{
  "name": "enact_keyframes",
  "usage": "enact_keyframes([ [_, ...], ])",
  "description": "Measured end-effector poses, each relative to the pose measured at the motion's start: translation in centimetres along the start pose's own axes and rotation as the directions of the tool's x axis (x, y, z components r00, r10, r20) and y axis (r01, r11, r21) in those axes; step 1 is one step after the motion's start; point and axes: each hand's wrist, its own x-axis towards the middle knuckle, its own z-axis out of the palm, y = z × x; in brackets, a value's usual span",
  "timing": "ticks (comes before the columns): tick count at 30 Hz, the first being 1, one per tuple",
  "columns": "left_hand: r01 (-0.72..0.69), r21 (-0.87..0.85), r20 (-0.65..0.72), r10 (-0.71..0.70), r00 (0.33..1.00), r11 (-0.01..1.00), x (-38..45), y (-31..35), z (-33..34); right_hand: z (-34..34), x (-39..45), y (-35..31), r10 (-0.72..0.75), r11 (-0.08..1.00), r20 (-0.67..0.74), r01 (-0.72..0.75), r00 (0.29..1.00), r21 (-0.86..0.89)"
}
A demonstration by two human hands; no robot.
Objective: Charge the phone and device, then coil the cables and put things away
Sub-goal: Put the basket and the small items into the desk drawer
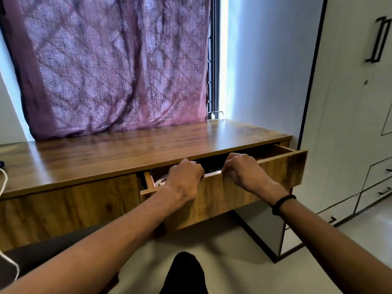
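A wooden drawer (284, 166) under the desk top stands partly pulled out. My left hand (184, 179) grips the top edge of the drawer front, fingers curled over it. My right hand (244, 170) grips the same edge a little to the right, fingers hooked inside. A bit of white coiled cable (159, 183) and something reddish show inside the drawer at its left end; the rest of the inside is dark. A white cable (4, 183) hangs over the desk's left edge. No phone is visible.
The wooden desk top (127, 149) runs left to right under a purple curtain (110, 64). A white wardrobe (350, 102) with black handles stands close on the right. A closed drawer front (67, 204) is at the left. My dark-clad knee (184, 272) is below.
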Motion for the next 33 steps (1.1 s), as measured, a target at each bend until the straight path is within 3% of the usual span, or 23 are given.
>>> enact_keyframes([
  [5, 0.1, 0.124, -0.024, -0.098, 0.995, 0.987, 1.0, -1.5, 0.9, 1.7, 2.1, -0.2, 0.057, 0.998, -0.028, -0.057, 0.998, 0.008],
  [10, 0.18, 0.142, -0.045, -0.175, 0.984, 0.973, 1.7, -3.9, 1.8, 3.2, 4.0, -0.3, 0.082, 0.996, -0.037, -0.084, 0.996, -0.036],
  [18, 0.156, 0.139, -0.038, -0.152, 0.988, 0.978, 4.3, -7.6, 3.6, 6.2, 6.8, 0.6, 0.012, 0.998, 0.006, -0.012, 1.0, -0.054],
  [27, 0.12, 0.125, -0.086, -0.11, 0.99, 0.985, 5.0, -9.2, 5.2, 7.5, 8.6, 0.0, 0.101, 0.994, -0.019, -0.102, 0.995, -0.036],
  [33, 0.065, -0.025, 0.013, -0.065, 0.998, 0.998, 4.5, -11.3, 3.3, 7.3, 9.8, -2.4, -0.004, 0.991, 0.068, -0.005, 0.998, 0.131],
])
